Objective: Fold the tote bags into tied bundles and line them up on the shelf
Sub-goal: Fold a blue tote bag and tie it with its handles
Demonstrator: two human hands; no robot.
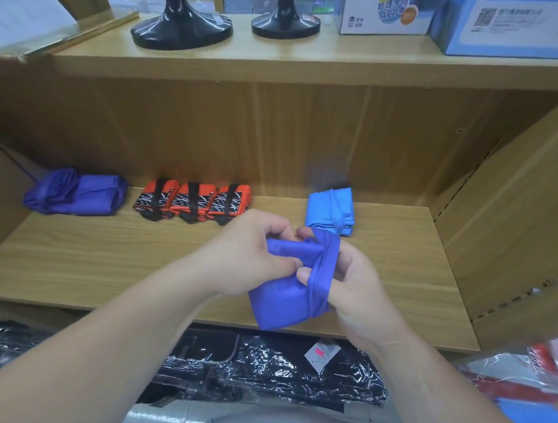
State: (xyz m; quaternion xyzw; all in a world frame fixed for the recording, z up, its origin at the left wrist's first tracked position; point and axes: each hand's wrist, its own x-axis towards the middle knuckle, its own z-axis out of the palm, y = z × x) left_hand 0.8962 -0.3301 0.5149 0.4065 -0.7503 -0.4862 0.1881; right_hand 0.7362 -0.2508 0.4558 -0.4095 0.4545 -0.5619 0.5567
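Above the shelf [115, 261], the left hand [247, 258] clasps a folded blue tote bag [283, 298]; the right hand [357, 294] pinches its strap [324, 271], both grips closed on fabric.

Soft, even indoor light falls from above, leaving the shelf [109, 268] bright while its back panel [274, 131] sits in the shade of the board overhead. White glare streaks the glossy black stand bases [181, 31] and the plastic wrapping [264, 364] below. The wide lens bows straight edges near the borders, and the red packet [539, 366] at the lower right is blurred.
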